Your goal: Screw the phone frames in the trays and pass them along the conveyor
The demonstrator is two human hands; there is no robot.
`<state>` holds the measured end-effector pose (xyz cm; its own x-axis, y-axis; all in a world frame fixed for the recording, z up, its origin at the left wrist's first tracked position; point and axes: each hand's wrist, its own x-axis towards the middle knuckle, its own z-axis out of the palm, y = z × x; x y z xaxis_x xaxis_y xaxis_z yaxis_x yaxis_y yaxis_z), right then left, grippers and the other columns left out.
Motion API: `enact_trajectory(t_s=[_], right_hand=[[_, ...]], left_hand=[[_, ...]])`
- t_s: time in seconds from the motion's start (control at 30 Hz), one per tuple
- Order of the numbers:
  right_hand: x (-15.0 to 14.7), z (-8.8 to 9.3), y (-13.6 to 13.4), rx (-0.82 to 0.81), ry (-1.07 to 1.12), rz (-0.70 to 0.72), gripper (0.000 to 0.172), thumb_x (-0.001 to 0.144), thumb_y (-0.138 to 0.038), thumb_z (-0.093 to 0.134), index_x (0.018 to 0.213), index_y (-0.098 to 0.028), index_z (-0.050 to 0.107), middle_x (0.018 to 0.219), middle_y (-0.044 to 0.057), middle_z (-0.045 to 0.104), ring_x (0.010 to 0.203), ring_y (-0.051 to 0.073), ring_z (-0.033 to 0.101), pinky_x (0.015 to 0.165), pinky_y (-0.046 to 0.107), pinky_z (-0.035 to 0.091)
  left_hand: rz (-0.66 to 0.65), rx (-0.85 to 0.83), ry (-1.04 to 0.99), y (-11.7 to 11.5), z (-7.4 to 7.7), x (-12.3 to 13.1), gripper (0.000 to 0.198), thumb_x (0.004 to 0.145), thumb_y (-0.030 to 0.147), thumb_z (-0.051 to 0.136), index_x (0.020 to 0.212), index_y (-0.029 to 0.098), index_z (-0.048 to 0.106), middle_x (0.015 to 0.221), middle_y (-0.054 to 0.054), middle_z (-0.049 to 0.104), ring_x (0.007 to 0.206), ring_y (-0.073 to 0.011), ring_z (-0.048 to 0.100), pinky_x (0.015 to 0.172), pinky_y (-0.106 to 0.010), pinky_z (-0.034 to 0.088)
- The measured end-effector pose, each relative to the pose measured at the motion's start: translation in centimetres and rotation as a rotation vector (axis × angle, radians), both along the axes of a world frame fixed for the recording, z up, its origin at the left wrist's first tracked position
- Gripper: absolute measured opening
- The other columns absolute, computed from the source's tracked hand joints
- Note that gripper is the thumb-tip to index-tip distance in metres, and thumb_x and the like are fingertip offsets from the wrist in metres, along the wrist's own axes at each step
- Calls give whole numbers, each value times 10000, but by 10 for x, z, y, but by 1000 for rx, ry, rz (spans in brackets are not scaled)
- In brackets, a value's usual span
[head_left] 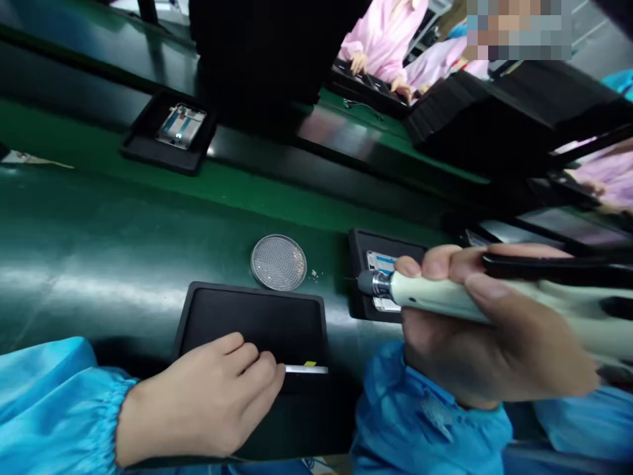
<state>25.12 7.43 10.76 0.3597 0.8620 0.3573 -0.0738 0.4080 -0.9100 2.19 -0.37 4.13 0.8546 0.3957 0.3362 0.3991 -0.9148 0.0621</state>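
Observation:
My left hand (208, 389) is closed around a phone part (309, 369), seen edge-on as a thin silver strip with a small yellow tab; my fingers hide the rest. It is over the near side of a black tray (257, 291). At the right, my right hand (494, 330) is wrapped round a cream-coloured electric screwdriver (440, 297) with a black lever, its tip pointing left. Behind the tip, a second black tray (360, 254) holds an opened phone frame (378, 262), partly covered by the screwdriver and hand.
A round dish of small screws (278, 262) stands beyond the near tray, with loose bits (315, 274) beside it. Farther back, another black tray (141, 142) holds a phone frame (182, 125). Co-workers in pink sleeves (383, 30) sit across the green bench, near stacked black trays (475, 112).

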Motion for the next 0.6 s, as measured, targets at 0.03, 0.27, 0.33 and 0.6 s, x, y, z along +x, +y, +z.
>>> enact_trajectory(t_s=[0.03, 0.27, 0.33, 0.6], right_hand=[[0, 2, -1, 23, 8, -4, 222, 587, -151, 601, 766, -262, 672, 542, -50, 467, 581, 131, 504, 581, 312, 459], [0, 16, -4, 56, 90, -61, 163, 528, -159, 659, 661, -248, 628, 515, -46, 460, 526, 151, 509, 515, 341, 443], [3, 17, -5, 55, 101, -65, 162, 521, -169, 673, 645, -256, 616, 526, -45, 450, 526, 155, 516, 510, 348, 453], [13, 11, -8, 141, 49, -36, 129, 613, -196, 688, 715, -246, 627, 670, -11, 524, 594, 160, 544, 577, 384, 500]], left_hand=[[-7, -7, -3, 0, 3, 0, 339, 935, 92, 419, 1215, 32, 601, 1020, -146, 667, 800, -241, 612, 707, -390, 509], [-52, -148, -26, 1, 9, 0, 319, 962, 59, 383, 1192, 17, 599, 969, -152, 653, 833, -238, 582, 695, -376, 502], [-55, -173, -24, -1, 9, 0, 316, 964, 60, 389, 1198, 17, 597, 974, -155, 650, 825, -235, 565, 681, -375, 498], [-52, -165, 30, -5, 8, 0, 320, 953, 59, 427, 1232, 18, 577, 957, -149, 631, 806, -228, 524, 667, -369, 479]])
